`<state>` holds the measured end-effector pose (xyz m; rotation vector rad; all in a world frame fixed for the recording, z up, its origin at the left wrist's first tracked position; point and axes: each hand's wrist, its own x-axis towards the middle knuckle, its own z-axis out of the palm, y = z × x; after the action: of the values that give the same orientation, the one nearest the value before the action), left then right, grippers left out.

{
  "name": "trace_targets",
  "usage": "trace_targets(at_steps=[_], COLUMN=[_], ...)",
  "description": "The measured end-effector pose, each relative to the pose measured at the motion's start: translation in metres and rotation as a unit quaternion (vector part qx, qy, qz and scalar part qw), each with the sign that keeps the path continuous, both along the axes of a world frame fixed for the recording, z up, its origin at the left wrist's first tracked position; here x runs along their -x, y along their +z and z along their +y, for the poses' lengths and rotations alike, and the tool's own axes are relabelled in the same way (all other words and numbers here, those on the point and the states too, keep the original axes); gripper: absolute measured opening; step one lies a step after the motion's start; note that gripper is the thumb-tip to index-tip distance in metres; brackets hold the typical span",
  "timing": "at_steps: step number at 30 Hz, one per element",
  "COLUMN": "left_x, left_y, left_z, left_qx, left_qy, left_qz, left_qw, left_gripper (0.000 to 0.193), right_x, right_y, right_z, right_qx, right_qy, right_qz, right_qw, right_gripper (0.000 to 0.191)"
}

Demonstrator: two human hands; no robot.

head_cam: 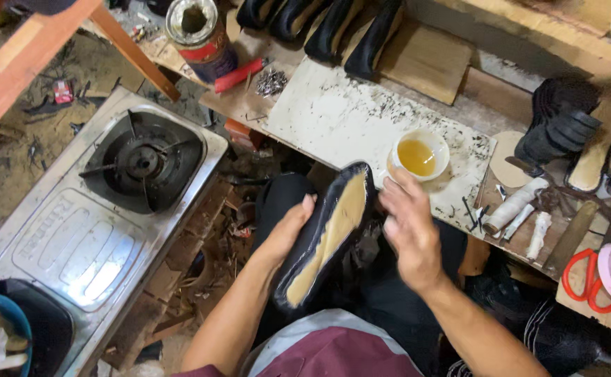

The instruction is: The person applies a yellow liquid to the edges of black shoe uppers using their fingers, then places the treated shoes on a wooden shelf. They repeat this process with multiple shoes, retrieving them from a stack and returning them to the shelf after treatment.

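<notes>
From my remote seat, I saw the left hand point(288, 234) cupped under a black shoe upper point(326, 234), sole side up with its tan insole showing, held over the lap, while the right hand point(408, 230) hovered open and slightly blurred just beside it. A small cup of yellow glue point(419, 155) stood near on the stained white board point(333, 112) of the bench point(424, 66); a gas stove point(103, 209) sat to the left, red-handled scissors point(584, 279) to the right.

**Soft light, one blurred hand**

Even, diffuse light fills the scene, brightest on the pale work board point(347, 112). Glare streaks the steel stove top point(75, 244) at left. The right hand point(408, 234) smears with motion blur. Near corners darken; shadows stay soft.
</notes>
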<state>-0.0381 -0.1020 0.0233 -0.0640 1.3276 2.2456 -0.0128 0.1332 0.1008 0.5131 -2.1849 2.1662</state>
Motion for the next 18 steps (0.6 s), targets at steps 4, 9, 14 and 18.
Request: trace_targets(at_steps=[4, 9, 14, 18], left_x=[-0.028, -0.035, -0.043, -0.067], left_y=[-0.026, -0.032, -0.006, 0.001], left_z=[0.062, 0.094, 0.082, 0.080], left_qx=[0.001, 0.061, -0.175, -0.261], left_qy=[-0.094, -0.103, -0.050, -0.050], left_qz=[0.035, 0.026, -0.104, -0.111], left_qw=[0.995, 0.993, 0.978, 0.958], left_gripper=[0.068, 0.070, 0.070, 0.076], right_x=[0.012, 0.014, 0.024, 0.032], right_y=[-0.024, -0.061, -0.047, -0.029], right_z=[0.076, 0.104, 0.119, 0.139], right_qx=[0.175, 0.207, 0.236, 0.250], right_qy=[-0.001, 0.004, -0.060, -0.061], right_qz=[-0.223, -0.274, -0.219, -0.133], right_qw=[0.959, 0.939, 0.945, 0.957], right_gripper=[0.088, 0.095, 0.097, 0.102])
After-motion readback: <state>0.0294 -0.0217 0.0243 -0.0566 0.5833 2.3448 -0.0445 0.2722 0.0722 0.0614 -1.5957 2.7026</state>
